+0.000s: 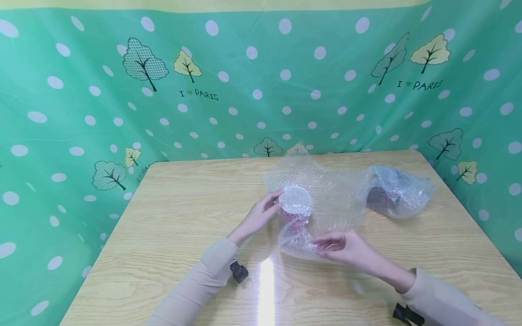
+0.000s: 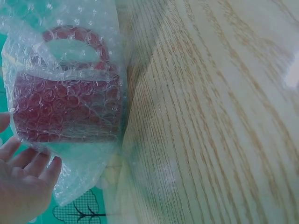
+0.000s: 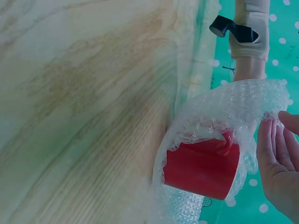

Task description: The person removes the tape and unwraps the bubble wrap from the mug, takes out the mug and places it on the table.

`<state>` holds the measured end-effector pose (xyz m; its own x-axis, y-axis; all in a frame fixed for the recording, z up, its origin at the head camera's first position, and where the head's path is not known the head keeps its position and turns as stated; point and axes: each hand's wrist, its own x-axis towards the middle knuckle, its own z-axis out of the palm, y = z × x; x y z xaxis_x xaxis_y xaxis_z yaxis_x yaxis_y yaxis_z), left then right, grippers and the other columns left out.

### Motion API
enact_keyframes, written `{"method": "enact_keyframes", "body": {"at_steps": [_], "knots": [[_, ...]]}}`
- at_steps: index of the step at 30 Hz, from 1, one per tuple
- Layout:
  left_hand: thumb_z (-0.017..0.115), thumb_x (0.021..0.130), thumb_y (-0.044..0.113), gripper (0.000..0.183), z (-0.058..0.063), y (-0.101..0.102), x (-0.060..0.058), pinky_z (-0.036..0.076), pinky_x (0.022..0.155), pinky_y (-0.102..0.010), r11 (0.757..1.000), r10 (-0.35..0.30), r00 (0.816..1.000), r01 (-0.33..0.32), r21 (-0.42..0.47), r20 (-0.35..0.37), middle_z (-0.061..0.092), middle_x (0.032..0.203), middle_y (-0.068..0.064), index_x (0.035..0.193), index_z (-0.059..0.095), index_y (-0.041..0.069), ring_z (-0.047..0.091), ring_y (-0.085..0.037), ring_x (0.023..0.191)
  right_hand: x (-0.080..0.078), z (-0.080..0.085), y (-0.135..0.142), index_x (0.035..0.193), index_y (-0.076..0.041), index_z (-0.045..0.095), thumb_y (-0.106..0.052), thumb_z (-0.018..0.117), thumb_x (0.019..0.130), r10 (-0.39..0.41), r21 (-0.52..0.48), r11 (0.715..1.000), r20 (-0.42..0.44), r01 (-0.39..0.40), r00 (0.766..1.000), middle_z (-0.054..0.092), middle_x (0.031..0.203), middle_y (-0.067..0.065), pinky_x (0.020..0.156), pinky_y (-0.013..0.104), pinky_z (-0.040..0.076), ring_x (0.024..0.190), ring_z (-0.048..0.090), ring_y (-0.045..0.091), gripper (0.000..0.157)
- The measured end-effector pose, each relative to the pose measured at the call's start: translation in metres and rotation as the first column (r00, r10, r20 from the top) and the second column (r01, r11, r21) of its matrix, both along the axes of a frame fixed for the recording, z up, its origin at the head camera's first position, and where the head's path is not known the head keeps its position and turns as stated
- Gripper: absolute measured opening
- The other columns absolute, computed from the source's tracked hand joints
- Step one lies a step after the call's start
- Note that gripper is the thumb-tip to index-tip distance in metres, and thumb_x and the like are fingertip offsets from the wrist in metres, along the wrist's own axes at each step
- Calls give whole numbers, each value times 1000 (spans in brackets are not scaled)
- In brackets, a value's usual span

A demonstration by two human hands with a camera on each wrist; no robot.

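A red mug [image 3: 201, 168] with a curved handle stands on a sheet of bubble wrap [image 1: 338, 194], its round top [image 1: 295, 200] looking pale. Wrap covers its handle side, and the red shows through the bubbles in the left wrist view. My left hand [image 1: 261, 216] is at the mug's left, fingertips right at the rim and the fingers only slightly bent. With thumb and fingers, my right hand [image 1: 340, 246] pinches the near edge of the wrap, in front and to the right of the mug. From the right wrist, the wrap arches over the handle.
To the right lies a second bubble-wrapped bundle [image 1: 401, 192] with something dark inside. The wooden table [image 1: 195, 199] ends at a green dotted curtain [image 1: 236, 90] behind. A bright light reflection [image 1: 267, 290] crosses the front of the table.
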<state>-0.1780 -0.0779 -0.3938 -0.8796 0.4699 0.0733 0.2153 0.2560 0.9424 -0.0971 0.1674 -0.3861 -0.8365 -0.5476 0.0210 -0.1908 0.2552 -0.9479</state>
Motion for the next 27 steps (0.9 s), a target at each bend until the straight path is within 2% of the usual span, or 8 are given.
{"method": "enact_keyframes", "body": {"at_steps": [3,14,21,27], "knots": [[44,93,12,43,0,0,0,26,105,-33,1000,-4,1000,4,0,-5,27,141,-19,131,34,-5,27,-30,128,1,-3,-1,105,12,57,2,61,77,24,-1,1000,-10,-24,1000,63,95,21,71,25,54,81,61,7,30],[44,93,12,43,0,1,1,26,105,-36,1000,-5,1000,5,7,0,26,141,-19,131,33,-5,27,-31,128,7,-7,-3,104,10,58,-3,62,77,82,14,997,36,-82,996,64,92,17,71,26,54,80,61,8,30],[44,93,11,43,1,1,1,26,105,-33,1000,3,1000,-3,-2,-8,27,141,-19,131,34,-4,28,-31,128,9,-9,-2,105,12,56,-1,61,77,137,-17,990,48,-137,989,64,94,20,72,27,54,81,62,9,31],[44,93,11,43,2,1,1,27,105,-32,1000,9,1000,-9,-5,-10,28,140,-19,131,34,-4,28,-30,127,11,-11,-3,105,10,58,-3,61,77,152,1,988,42,-152,987,65,93,16,71,26,54,81,62,10,30]]}}
